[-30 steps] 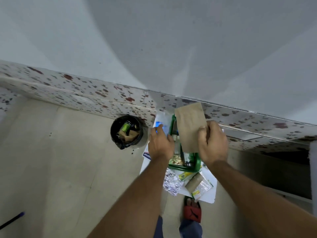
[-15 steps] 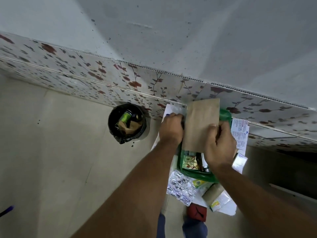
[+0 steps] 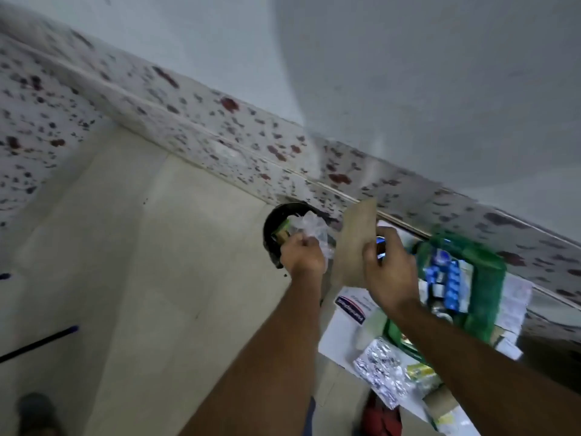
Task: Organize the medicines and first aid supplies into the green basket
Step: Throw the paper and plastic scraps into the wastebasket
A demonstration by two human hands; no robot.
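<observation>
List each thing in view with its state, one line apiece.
Left hand: closed on clear plastic wrapper, over black bin.
Right hand: gripping brown paper envelope, held upright.
Green basket: partly filled.
Foil blister strips: lying outside basket.

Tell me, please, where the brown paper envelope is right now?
In the head view, the brown paper envelope is mid-frame, held by the right hand, between the black bin and the green basket.

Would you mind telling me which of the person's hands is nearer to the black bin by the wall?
Left. The left hand is over the black bin, holding crumpled clear plastic. The right hand is farther right, holding a brown paper packet beside the green basket.
</observation>
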